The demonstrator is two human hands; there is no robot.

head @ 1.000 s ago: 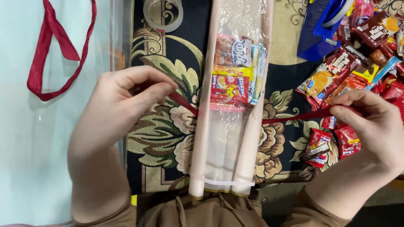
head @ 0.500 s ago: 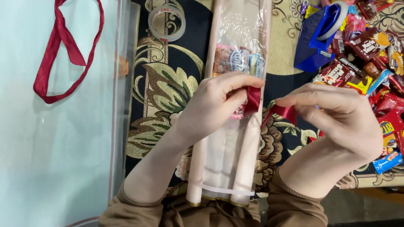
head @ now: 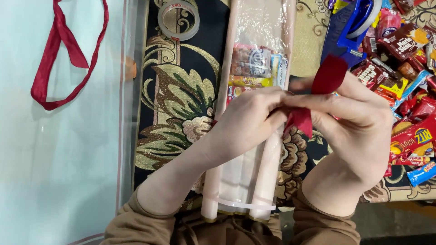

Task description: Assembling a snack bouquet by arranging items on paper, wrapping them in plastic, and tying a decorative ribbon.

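Red ribbon (head: 303,119) is pinched between both hands over the middle of the clear snack bag (head: 254,109), which lies lengthwise on the patterned cloth (head: 177,100). The left hand (head: 247,124) is closed on the ribbon at the bag's centre; the right hand (head: 352,122) is closed on it too, one end (head: 330,75) standing up just right of the bag. The ribbon seems already round the bag with a knot half formed; tightening looks left to do. Left of the bag lie a tape roll (head: 178,19) and a spare ribbon (head: 63,54); right of it, a blue dispenser (head: 347,27) and loose snacks (head: 404,68).
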